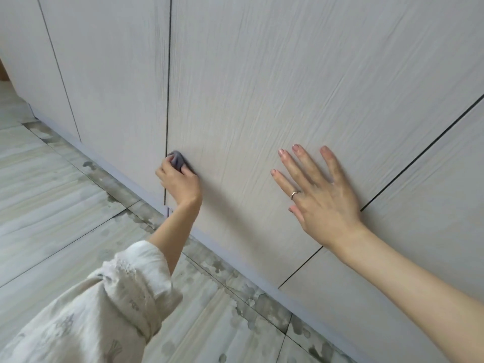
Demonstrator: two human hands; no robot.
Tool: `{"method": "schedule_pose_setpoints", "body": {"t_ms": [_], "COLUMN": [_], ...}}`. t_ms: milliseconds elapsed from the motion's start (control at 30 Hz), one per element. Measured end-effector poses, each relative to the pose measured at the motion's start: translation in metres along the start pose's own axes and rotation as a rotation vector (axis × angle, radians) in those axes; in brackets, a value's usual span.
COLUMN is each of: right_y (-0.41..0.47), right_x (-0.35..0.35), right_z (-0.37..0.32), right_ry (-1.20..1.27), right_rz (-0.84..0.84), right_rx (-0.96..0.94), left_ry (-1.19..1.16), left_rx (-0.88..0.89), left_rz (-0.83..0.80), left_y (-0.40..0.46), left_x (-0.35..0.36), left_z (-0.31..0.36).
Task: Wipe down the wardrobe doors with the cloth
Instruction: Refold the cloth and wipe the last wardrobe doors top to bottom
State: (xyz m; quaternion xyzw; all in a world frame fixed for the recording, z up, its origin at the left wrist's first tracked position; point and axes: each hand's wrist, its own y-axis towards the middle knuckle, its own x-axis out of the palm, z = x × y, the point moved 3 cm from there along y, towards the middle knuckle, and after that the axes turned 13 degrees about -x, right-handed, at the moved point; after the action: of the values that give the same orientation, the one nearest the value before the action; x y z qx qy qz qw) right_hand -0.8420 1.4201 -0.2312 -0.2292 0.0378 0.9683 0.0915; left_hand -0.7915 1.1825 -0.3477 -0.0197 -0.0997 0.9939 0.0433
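Note:
Pale wood-grain wardrobe doors [262,87] fill the view, split by thin dark gaps. My left hand [180,183] grips a small bunched grey-purple cloth [176,159] and holds it against the middle door's lower left edge, right beside the vertical gap. My right hand [318,195] lies flat on the same door further right, fingers spread and straight, a ring on one finger. Most of the cloth is hidden inside my left fist.
A grey plinth [235,258] runs along the foot of the wardrobe. Below it lies a pale tiled floor [52,205] with darker blotchy marks near the plinth. More doors [104,74] continue to the left and to the right [432,205].

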Motion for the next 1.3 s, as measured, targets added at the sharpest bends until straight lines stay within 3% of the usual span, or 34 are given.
{"method": "schedule_pose_setpoints", "body": {"t_ms": [100,233,300,367,467,500,633,800,933,1000,1133,1167,1233,1300], "right_y": [0.002,0.002,0.001,-0.002,-0.013,-0.017,-0.037,-0.069,-0.091,-0.097,-0.110,-0.113,-0.120,-0.127], "right_x": [0.001,-0.002,-0.003,-0.002,0.001,0.002,0.006,0.015,0.017,0.011,-0.008,-0.011,-0.017,-0.019], "right_z": [-0.001,-0.001,0.001,0.003,0.005,0.005,0.001,0.006,0.007,0.005,0.006,0.009,0.017,0.023], "right_ry": [0.033,0.071,0.067,0.077,0.112,0.126,0.150,0.115,0.116,0.165,0.309,0.354,0.432,0.457], "right_rz": [0.068,0.160,0.186,0.218,0.226,0.225,0.266,0.297,0.314,0.301,0.262,0.260,0.218,0.164], "right_rx": [-0.013,0.007,0.008,0.010,0.020,0.016,0.019,0.006,0.004,-0.006,-0.034,-0.036,-0.017,-0.010], "left_ry": [0.051,0.161,0.196,0.176,0.080,0.073,0.079,-0.040,-0.001,0.101,0.414,0.434,0.320,0.137], "left_rx": [0.330,0.864,0.958,0.789,0.220,0.135,0.243,0.619,0.827,0.964,1.231,1.193,0.872,0.502], "left_rz": [-0.101,-0.368,-0.396,-0.336,-0.106,-0.063,-0.101,-0.191,-0.228,-0.312,-0.674,-0.734,-0.732,-0.531], "left_y": [-0.054,-0.118,-0.111,-0.090,-0.056,-0.056,-0.104,-0.161,-0.168,-0.183,-0.205,-0.207,-0.209,-0.203], "left_x": [0.009,0.008,0.007,0.007,0.007,0.008,0.019,0.022,0.026,0.023,0.013,0.011,0.004,-0.003], "left_z": [-0.010,-0.044,-0.046,-0.035,-0.013,-0.009,-0.001,0.036,0.059,0.042,-0.009,-0.010,0.010,0.040]}}
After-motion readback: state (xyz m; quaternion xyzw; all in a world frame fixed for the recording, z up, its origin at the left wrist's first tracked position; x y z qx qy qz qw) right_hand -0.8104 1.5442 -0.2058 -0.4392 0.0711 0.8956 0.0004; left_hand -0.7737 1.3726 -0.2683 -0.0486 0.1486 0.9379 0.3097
